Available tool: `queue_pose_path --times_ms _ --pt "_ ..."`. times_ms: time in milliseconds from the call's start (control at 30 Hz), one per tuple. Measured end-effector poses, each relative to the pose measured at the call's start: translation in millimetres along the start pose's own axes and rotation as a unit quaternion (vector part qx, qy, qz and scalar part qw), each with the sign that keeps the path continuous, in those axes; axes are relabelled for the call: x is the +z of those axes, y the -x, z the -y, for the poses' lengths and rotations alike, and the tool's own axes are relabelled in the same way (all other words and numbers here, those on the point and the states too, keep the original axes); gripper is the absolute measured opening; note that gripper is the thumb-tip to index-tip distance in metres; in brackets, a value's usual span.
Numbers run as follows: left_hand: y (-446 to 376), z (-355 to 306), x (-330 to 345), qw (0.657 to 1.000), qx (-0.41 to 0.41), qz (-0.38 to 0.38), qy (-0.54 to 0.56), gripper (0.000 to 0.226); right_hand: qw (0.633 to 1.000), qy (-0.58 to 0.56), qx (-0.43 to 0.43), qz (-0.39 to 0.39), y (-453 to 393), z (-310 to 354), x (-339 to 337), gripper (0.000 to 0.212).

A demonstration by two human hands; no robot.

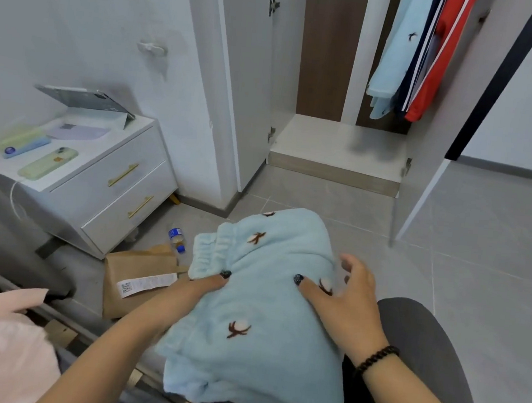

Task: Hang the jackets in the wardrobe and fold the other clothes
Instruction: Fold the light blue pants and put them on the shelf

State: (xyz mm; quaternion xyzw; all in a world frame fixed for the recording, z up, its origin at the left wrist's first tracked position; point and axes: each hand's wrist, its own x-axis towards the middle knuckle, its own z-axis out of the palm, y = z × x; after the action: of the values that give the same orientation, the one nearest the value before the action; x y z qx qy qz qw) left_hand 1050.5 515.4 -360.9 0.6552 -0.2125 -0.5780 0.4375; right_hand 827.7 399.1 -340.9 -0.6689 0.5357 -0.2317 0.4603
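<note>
The left hand (196, 287) grips the folded blue fleece trousers (258, 304); the right hand (346, 303) rests spread-fingered on top.

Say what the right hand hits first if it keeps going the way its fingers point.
Probably nothing new: the right hand already lies on the folded light blue fleece garment, fingers pointing left across it. Continuing, they would likely slide over the fleece toward the left hand.
</note>
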Motion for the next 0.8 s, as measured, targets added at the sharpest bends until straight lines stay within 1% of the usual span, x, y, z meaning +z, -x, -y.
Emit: queue_pose_path --times_ms 33,67,100,133,167,200,233,267,333,400,467,533,567,600,633,667,700,733,767,800 --pt "-0.4 -5.2 2.3 0.996 0.02 -0.04 -0.075 0.063 0.996 -0.047 0.063 0.039 -1.3 -5.4 -1.4 0.092" --pt "-1.8 -11.5 3.9 0.98 0.041 -0.095 -0.169 0.075 0.987 -0.097 0.106 0.074 -0.2 -10.1 -1.1 0.101" --pt "-2.2 -20.2 6.8 0.946 0.064 -0.163 -0.273 0.089 0.977 -0.136 0.131 0.099 2.7 -14.4 0.4 0.105" --pt "-2.1 -30.7 11.9 0.895 0.108 -0.223 -0.372 0.097 0.97 -0.16 0.145 0.115 5.9 -18.6 3.1 0.104" --pt "-3.6 -41.7 18.2 0.842 0.171 -0.247 -0.448 0.097 0.965 -0.176 0.153 0.123 8.6 -22.2 6.2 0.1" --pt "-7.6 -53.0 26.6 0.806 0.235 -0.232 -0.491 0.092 0.961 -0.189 0.158 0.125 10.6 -25.6 9.8 0.094" --pt "-14.6 -65.2 36.2 0.791 0.278 -0.193 -0.509 0.083 0.959 -0.199 0.161 0.123 11.9 -28.1 13.0 0.086" --pt "-23.9 -77.2 47.5 0.787 0.3 -0.151 -0.518 0.071 0.958 -0.205 0.161 0.117 12.7 -29.6 15.3 0.078" --pt "-46.2 -96.6 72.6 0.774 0.286 -0.097 -0.556 0.055 0.957 -0.214 0.161 0.107 13.9 -29.9 16.5 0.064" --pt "-70.0 -109.8 95.5 0.755 0.243 -0.074 -0.604 0.055 0.956 -0.221 0.162 0.107 15.4 -30.0 15.5 0.059" --pt "-90.8 -118.9 113.1 0.758 0.188 -0.062 -0.622 0.057 0.953 -0.229 0.165 0.109 17.2 -31.5 14.7 0.062" --pt "-108.5 -125.8 124.3 0.762 0.145 -0.049 -0.629 0.05 0.95 -0.238 0.17 0.109 19.5 -32.8 13.3 0.061" --pt "-115.3 -128.6 128.5 0.756 0.146 -0.047 -0.636 0.045 0.949 -0.24 0.17 0.109 20.7 -34.3 12.2 0.057" --pt "-120.4 -131.3 131.6 0.757 0.16 -0.055 -0.631 0.044 0.948 -0.245 0.169 0.111 21.4 -36.6 11.3 0.049" --pt "-123.8 -133.7 133.3 0.767 0.177 -0.071 -0.613 0.046 0.947 -0.25 0.165 0.115 22.2 -39.1 10.1 0.039" --pt "-127.3 -134.4 133.1 0.784 0.195 -0.092 -0.583 0.048 0.946 -0.256 0.16 0.119 22.9 -40.7 8.7 0.031" --pt "-130.5 -132.4 130.3 0.808 0.209 -0.12 -0.538 0.047 0.946 -0.257 0.157 0.118 24.1 -41.5 7.4 0.026" --pt "-131.9 -129.7 126.7 0.83 0.214 -0.153 -0.492 0.045 0.948 -0.254 0.154 0.114 23.6 -41.8 6.1 0.026" --pt "-132.6 -123.6 121.9 0.844 0.214 -0.186 -0.455 0.042 0.951 -0.246 0.153 0.106 22.8 -42.2 5.7 0.029" --pt "-133.9 -114.3 116.1 0.851 0.215 -0.213 -0.429 0.038 0.954 -0.236 0.154 0.1 22.3 -42.4 6.5 0.033"
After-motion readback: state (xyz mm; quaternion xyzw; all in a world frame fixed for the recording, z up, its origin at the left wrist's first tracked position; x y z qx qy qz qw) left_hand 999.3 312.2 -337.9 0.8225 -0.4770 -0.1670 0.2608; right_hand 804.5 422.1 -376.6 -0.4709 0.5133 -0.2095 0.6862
